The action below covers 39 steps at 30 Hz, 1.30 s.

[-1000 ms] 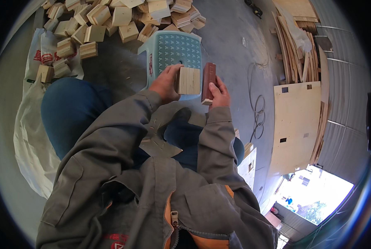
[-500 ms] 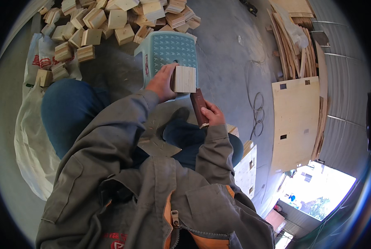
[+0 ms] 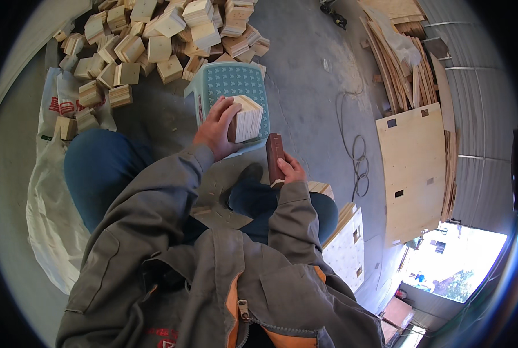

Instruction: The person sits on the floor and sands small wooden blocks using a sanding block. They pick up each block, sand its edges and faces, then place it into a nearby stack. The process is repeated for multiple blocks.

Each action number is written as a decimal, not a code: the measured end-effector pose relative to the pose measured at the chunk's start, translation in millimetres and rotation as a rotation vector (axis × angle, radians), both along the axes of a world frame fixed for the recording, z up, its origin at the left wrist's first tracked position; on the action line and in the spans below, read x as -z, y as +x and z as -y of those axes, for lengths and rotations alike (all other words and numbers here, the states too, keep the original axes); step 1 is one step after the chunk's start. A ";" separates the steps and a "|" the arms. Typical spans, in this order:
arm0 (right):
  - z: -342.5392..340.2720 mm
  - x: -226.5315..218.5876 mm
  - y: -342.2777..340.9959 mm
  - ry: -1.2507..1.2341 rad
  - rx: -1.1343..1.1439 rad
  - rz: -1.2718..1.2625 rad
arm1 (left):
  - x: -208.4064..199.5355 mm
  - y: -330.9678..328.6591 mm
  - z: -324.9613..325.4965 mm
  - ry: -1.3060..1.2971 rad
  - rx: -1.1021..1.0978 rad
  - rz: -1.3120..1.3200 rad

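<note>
My left hand [image 3: 214, 129] grips a pale plywood block [image 3: 249, 119] from its left side, with the layered edges showing. The block is tilted over the light blue plastic stool [image 3: 234, 79]; whether it touches the stool top I cannot tell. In my right hand [image 3: 292, 169] is a reddish-brown rectangular block [image 3: 274, 152], long and narrow, with a pale strip at its near end. It stands nearly upright, just right of the stool's near edge and apart from the plywood block.
Beyond the stool lies a heap of similar wooden blocks [image 3: 158, 50]. A white woven sack [image 3: 53, 214] is spread at my left, beside my knee. To the right are a coiled cable [image 3: 359, 165], a leaning plywood sheet [image 3: 413, 174] and stacked boards. Another white-faced board [image 3: 347, 246] stands by my right knee.
The plywood block has been tipped, so its top face shows along with its layered side. The brown block has drawn away from it, toward me. The whole view has shifted slightly.
</note>
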State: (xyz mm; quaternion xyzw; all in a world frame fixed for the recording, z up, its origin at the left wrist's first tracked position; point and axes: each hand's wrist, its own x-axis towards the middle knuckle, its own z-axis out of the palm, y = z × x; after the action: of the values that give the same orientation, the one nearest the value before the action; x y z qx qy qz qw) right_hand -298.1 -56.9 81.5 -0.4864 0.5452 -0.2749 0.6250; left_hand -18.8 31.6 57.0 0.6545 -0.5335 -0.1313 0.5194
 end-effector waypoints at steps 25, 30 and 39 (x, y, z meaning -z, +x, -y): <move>12.0 44.4 -5.7 -0.112 -0.057 -0.077 | 14.2 -5.9 -0.7 0.309 0.075 -0.395; 10.3 35.3 1.9 -0.122 -0.056 -0.119 | 24.7 -8.0 0.9 0.283 0.065 -0.258; -3.6 -5.0 26.0 -0.318 -0.043 -0.263 | 27.0 -7.3 2.8 0.257 0.074 -0.224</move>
State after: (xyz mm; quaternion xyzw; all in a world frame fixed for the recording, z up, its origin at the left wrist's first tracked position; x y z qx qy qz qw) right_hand -272.1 -53.3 86.5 -0.6221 0.5612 -0.2784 0.4696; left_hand -26.1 28.8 30.0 0.6767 -0.4748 -0.2896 0.4824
